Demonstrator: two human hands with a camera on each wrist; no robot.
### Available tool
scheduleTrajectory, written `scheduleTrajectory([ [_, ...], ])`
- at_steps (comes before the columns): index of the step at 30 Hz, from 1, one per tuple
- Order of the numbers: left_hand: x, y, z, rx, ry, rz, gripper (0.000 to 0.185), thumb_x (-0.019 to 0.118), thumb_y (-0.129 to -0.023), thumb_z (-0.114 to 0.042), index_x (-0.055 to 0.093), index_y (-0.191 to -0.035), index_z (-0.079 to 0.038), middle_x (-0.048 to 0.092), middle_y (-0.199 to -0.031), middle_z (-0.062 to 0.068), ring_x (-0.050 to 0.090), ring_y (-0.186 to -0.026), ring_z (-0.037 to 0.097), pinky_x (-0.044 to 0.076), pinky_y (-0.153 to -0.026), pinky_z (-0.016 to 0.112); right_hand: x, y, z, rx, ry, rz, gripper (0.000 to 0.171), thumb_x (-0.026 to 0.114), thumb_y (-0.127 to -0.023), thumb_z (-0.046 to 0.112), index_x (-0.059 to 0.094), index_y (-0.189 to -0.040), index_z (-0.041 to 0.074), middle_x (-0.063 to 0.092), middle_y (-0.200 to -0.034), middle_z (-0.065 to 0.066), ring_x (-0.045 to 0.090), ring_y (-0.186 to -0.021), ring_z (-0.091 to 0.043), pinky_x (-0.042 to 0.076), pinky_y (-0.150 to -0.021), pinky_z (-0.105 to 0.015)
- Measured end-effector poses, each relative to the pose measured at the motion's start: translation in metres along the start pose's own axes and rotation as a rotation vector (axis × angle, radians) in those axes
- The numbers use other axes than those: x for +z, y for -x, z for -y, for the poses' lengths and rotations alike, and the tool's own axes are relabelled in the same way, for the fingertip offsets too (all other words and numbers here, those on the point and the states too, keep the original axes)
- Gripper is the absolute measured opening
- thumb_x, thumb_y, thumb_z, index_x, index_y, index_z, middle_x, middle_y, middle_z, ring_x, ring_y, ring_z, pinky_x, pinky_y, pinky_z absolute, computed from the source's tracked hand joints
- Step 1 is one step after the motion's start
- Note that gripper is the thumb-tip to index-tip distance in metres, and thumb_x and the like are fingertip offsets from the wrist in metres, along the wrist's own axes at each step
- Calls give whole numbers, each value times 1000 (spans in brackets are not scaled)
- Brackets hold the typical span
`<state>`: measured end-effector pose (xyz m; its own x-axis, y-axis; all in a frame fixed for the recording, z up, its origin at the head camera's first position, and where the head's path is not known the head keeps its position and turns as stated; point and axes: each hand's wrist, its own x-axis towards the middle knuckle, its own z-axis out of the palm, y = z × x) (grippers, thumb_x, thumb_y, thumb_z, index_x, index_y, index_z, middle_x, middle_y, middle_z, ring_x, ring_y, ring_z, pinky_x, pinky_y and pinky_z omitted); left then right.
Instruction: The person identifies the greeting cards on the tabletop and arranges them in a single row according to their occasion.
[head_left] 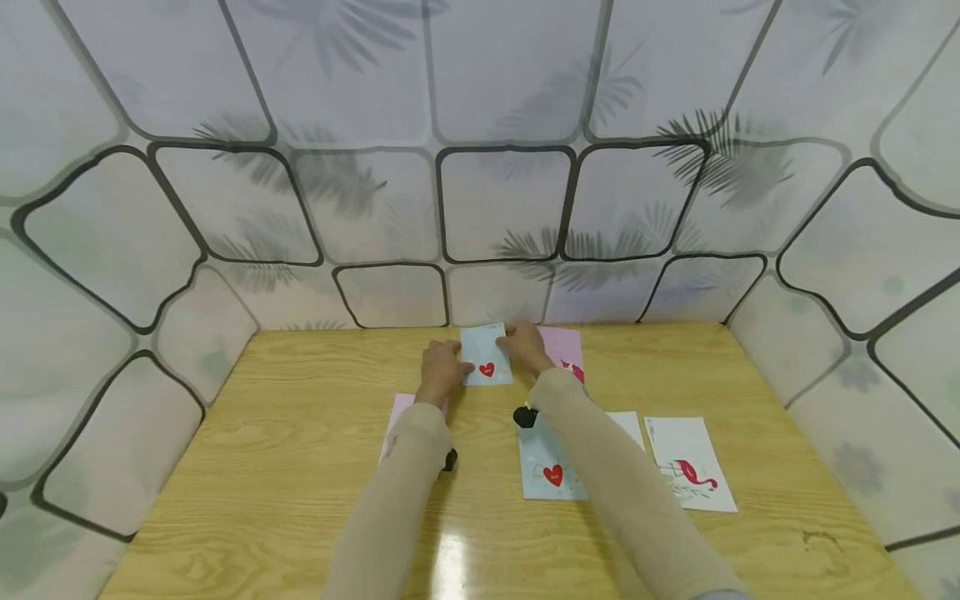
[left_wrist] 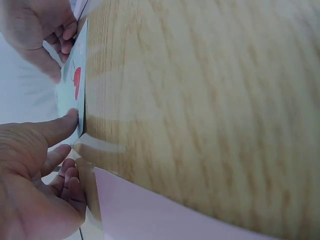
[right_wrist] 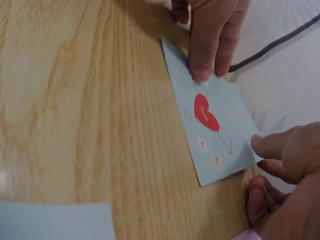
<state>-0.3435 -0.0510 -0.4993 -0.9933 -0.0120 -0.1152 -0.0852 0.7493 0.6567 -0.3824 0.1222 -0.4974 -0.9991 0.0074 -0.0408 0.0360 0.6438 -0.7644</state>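
A light blue card with a red heart sits at the far middle of the wooden table, held between both hands. My left hand pinches its left edge, thumb on top and fingers curled beneath. My right hand pinches the right edge, with its thumb lying on the card's face. In the right wrist view the left hand presses the card's far end. In the left wrist view the right hand holds the card from the other side.
A pink card lies under my left forearm and another pink card behind the right hand. Nearer lie a second blue heart card, a white card and a flamingo card. Patterned walls enclose three sides.
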Motion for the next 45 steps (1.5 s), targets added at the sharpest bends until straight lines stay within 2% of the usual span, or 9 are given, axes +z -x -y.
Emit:
scheduleTrajectory([
  [2,1,0,-1,1,-19,0,55,78,-94,-21,60,-142,-2,51,-140,24,46,-129,40,41,-110,47,-1,2,2,25,-30,-22,27,69,-96,13,74,-115,-6,73,-112,-18,65,-102,-28,53,-90,-41],
  [6,1,0,-2,-11,-19,1,56,78,-94,-21,60,-143,-2,50,-141,24,45,-129,39,41,-111,47,-2,2,2,34,-73,-49,27,69,-98,14,64,-78,-4,56,-72,-10,50,-70,-22,43,-64,-32],
  [9,2,-1,-1,-13,-21,-2,56,78,-94,-21,59,-143,-1,49,-141,24,45,-130,39,41,-111,47,-3,-1,0,0,-100,-50,39,70,-98,14,50,-66,5,37,-63,-1,34,-62,-17,29,-58,-29],
  [11,2,-1,0,-4,-27,-6,57,78,-94,-20,58,-144,0,50,-140,24,46,-130,39,41,-112,47,-4,0,0,-32,-117,-51,36,71,-96,14,56,-65,6,43,-62,3,37,-61,-13,32,-57,-26],
  [19,-6,3,-3,73,286,-88,43,68,-100,-11,55,-138,4,62,-127,19,59,-118,33,49,-103,44,-17,11,4,-50,-296,18,16,67,-100,12,69,-101,-4,68,-91,-11,60,-80,-19,53,-69,-30],
  [25,-25,13,-13,191,415,-196,24,61,-106,-19,66,-112,3,68,-102,15,65,-92,27,55,-79,35,-35,27,11,-132,-328,-10,39,68,-100,9,61,-135,-6,72,-97,-13,65,-82,-33,56,-74,-39],
  [32,-44,20,-25,215,452,-191,23,65,-104,-20,70,-106,2,70,-92,13,68,-81,24,58,-72,30,-53,50,20,-217,-360,-17,56,69,-100,10,49,-150,-3,72,-98,-12,65,-84,-44,55,-85,-62],
  [40,-52,33,-25,252,532,-132,21,67,-103,-22,70,-103,-1,68,-85,14,66,-88,41,53,-68,26,-64,73,27,-296,-391,-57,50,69,-99,7,53,-145,-6,72,-94,-13,64,-81,-45,59,-74,-41],
  [45,-55,42,-27,265,559,-119,20,68,-102,-21,71,-102,-1,69,-84,11,66,-86,38,58,-73,35,-66,82,28,-318,-417,-79,49,69,-99,8,54,-143,-6,71,-87,-10,63,-68,-27,55,-68,-27],
])
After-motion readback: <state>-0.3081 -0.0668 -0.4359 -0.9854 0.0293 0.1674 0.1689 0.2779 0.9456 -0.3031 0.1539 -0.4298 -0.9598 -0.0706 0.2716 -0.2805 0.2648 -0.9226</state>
